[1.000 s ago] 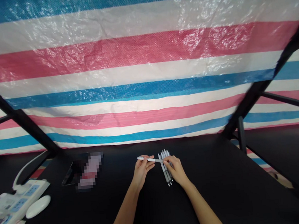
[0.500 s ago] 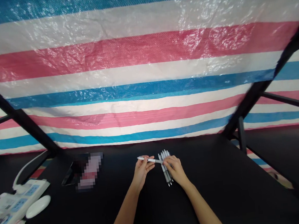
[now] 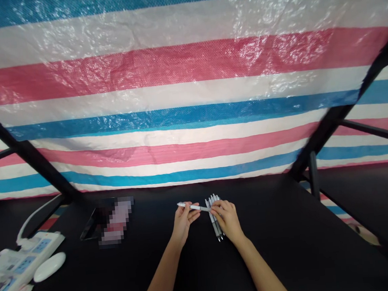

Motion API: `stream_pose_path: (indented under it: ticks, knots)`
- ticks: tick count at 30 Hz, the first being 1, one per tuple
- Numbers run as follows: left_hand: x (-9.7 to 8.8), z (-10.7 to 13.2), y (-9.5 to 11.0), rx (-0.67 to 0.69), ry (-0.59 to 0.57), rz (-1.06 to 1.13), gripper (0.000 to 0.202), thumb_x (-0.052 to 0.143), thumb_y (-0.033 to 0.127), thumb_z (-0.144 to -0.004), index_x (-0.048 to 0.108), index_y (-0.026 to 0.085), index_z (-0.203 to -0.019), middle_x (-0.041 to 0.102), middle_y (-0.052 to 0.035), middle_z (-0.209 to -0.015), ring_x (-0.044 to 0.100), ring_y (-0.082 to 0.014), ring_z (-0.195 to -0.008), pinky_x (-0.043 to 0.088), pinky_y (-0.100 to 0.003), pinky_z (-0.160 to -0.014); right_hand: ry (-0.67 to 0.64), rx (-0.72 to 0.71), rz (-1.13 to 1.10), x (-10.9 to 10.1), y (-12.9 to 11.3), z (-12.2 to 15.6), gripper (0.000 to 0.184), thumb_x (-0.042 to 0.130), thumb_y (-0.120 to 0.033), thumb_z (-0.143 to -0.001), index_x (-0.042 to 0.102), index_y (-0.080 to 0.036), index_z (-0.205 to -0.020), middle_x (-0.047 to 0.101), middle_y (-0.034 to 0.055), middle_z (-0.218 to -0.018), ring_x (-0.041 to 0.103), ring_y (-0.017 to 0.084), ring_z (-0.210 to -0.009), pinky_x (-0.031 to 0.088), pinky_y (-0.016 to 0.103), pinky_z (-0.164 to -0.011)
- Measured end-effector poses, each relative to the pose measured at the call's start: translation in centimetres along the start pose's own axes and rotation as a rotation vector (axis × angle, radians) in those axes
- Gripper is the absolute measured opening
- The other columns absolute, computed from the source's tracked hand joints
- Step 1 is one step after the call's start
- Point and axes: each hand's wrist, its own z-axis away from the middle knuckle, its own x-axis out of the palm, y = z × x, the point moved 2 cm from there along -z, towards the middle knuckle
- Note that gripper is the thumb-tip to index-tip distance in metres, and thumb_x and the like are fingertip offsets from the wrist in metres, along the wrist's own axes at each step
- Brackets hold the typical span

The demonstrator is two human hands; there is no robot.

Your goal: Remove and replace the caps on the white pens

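Note:
A white pen with a grey grip (image 3: 195,207) lies nearly level between my hands, above the black table. My left hand (image 3: 183,221) pinches its white barrel between thumb and fingers. At the grey end, the fingertips of my right hand (image 3: 228,218) close on the pen's tip. Beneath and beside my right hand, several similar pens (image 3: 213,221) rest side by side on the table, their white ends pointing away from me. My right hand covers part of that row.
A dark phone-like object (image 3: 97,222) and a blurred-out patch lie at the left. Nearer the left edge are a white power strip (image 3: 31,264) with plugs and a white oval object (image 3: 50,267). Black frame bars (image 3: 46,167) and a striped tarp (image 3: 187,64) stand behind the black table (image 3: 208,275).
My right-hand fingertips have shifted very slightly left along the held pen. Otherwise the hands, the held pen and the row of pens look the same.

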Motion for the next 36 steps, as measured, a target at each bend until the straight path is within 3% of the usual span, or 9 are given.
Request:
stream_pose_path:
  ticks: [7, 10, 13, 17, 19, 23, 28, 36]
  knots:
    - [-0.2, -0.3, 0.6, 0.016, 0.06, 0.13, 0.015, 0.062, 0.027, -0.077, 0.053, 0.015, -0.075, 0.069, -0.0087, -0.078, 0.066, -0.0183, -0.076, 0.048, -0.033, -0.079, -0.001, 0.077, -0.125, -0.1, 0.1, -0.1, 0.023, 0.05, -0.04, -0.086, 0.067, -0.024, -0.088, 0.065, 0.0054, -0.092, 0.056, 0.022, -0.09, 0.037, 0.036, -0.08]
    - [-0.4, -0.3, 1.3, -0.035, 0.085, 0.333, 0.011, 0.052, 0.016, -0.08, 0.051, 0.016, -0.07, 0.058, -0.0008, -0.061, 0.06, -0.0115, -0.061, 0.05, -0.027, -0.071, 0.057, 0.15, -0.27, -0.3, 0.8, -0.2, 0.028, 0.046, -0.042, -0.087, 0.067, -0.023, -0.089, 0.066, 0.0062, -0.091, 0.057, 0.023, -0.088, 0.04, 0.036, -0.08]
    - [-0.5, 0.1, 2.3, -0.059, -0.031, 0.538, 0.022, 0.044, 0.017, -0.085, 0.046, 0.016, -0.063, 0.038, 0.0052, -0.048, 0.039, -0.0046, -0.04, 0.04, -0.016, -0.044, 0.104, 0.216, -0.381, -0.4, 1.5, -0.3, 0.033, 0.042, -0.043, -0.088, 0.067, -0.022, -0.084, 0.066, 0.0064, -0.085, 0.058, 0.022, -0.084, 0.043, 0.034, -0.078]
    - [-0.4, 0.9, 2.8, -0.219, -0.206, 0.593, 0.047, 0.04, 0.05, -0.087, 0.034, 0.018, -0.053, 0.026, 0.0068, -0.043, 0.025, -0.0034, -0.033, 0.021, -0.014, -0.029, 0.11, 0.27, -0.41, -0.4, 1.6, -0.2, 0.039, 0.041, -0.048, -0.088, 0.067, -0.021, -0.078, 0.066, 0.0069, -0.081, 0.057, 0.022, -0.082, 0.043, 0.034, -0.077]
    - [-0.4, 1.0, 2.7, -0.341, -0.254, 0.585, 0.054, 0.037, 0.058, -0.085, 0.026, 0.018, -0.048, 0.021, 0.0073, -0.04, 0.02, -0.0028, -0.03, 0.015, -0.014, -0.028, 0.095, 0.28, -0.403, -0.4, 1.5, -0.2, 0.042, 0.04, -0.051, -0.087, 0.067, -0.021, -0.076, 0.065, 0.0068, -0.078, 0.057, 0.022, -0.08, 0.043, 0.034, -0.076]
    - [-0.9, 0.8, 2.3, -0.523, -0.308, 0.571, 0.054, 0.033, 0.05, -0.088, 0.019, 0.019, -0.046, 0.015, 0.0075, -0.037, 0.015, -0.0026, -0.029, 0.012, -0.013, -0.028, 0.088, 0.288, -0.388, -0.4, 1.4, -0.2, 0.045, 0.039, -0.052, -0.088, 0.066, -0.021, -0.073, 0.065, 0.0059, -0.075, 0.057, 0.022, -0.078, 0.042, 0.034, -0.074]
    - [-1.7, 0.0, 1.9, -0.56, -0.355, 0.552, 0.05, 0.039, 0.042, -0.087, 0.02, 0.019, -0.047, 0.013, 0.0083, -0.038, 0.016, -0.0029, -0.028, 0.012, -0.013, -0.028, 0.093, 0.289, -0.375, -0.4, 1.5, -0.2, 0.045, 0.038, -0.051, -0.088, 0.066, -0.02, -0.071, 0.065, 0.0055, -0.074, 0.057, 0.021, -0.076, 0.042, 0.032, -0.072]
    - [-1.7, -1.0, 1.9, -0.608, -0.401, 0.581, 0.052, 0.037, 0.052, -0.087, 0.023, 0.018, -0.05, 0.011, 0.0096, -0.043, 0.019, -0.0018, -0.029, 0.012, -0.011, -0.029, 0.084, 0.307, -0.385, -0.4, 1.3, -0.3, 0.046, 0.038, -0.052, -0.087, 0.065, -0.02, -0.068, 0.065, 0.0052, -0.073, 0.057, 0.02, -0.076, 0.041, 0.031, -0.073]
